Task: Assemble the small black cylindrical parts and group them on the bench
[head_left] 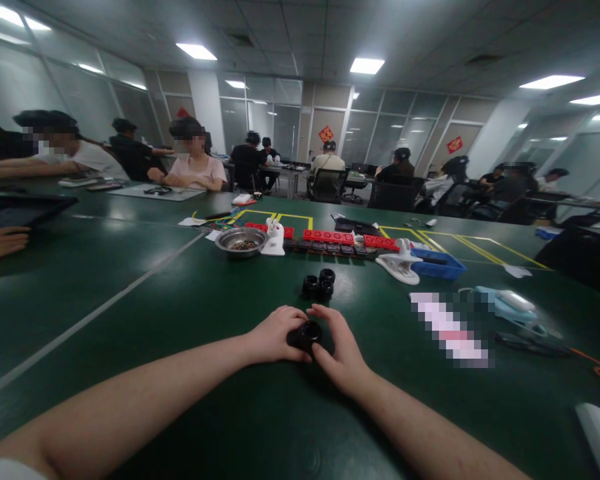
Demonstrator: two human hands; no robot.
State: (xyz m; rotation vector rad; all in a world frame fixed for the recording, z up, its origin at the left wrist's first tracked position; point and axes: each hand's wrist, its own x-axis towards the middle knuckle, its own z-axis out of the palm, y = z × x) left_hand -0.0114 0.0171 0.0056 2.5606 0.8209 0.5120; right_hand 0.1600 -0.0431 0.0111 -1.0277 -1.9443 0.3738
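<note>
Low in the middle of the view, a black cylindrical part [310,331] with a round opening on top is held between both hands. My left hand [280,335] is wrapped round its left side, fingers closed on it. My right hand [336,347] has thumb and fingers curved round the right side, with the thumb at its lower edge. Just beyond the fingertips, several similar black cylinders [325,288] stand grouped on the green table [205,313]. What lies under the held part is hidden.
A metal bowl [241,242] of small pieces, a red-and-black strip assembly [330,243], white clamps [400,263] and a blue tray [437,265] stand farther back. Cables and a light blue device [513,307] lie right. Another person's hand [3,243] is at left.
</note>
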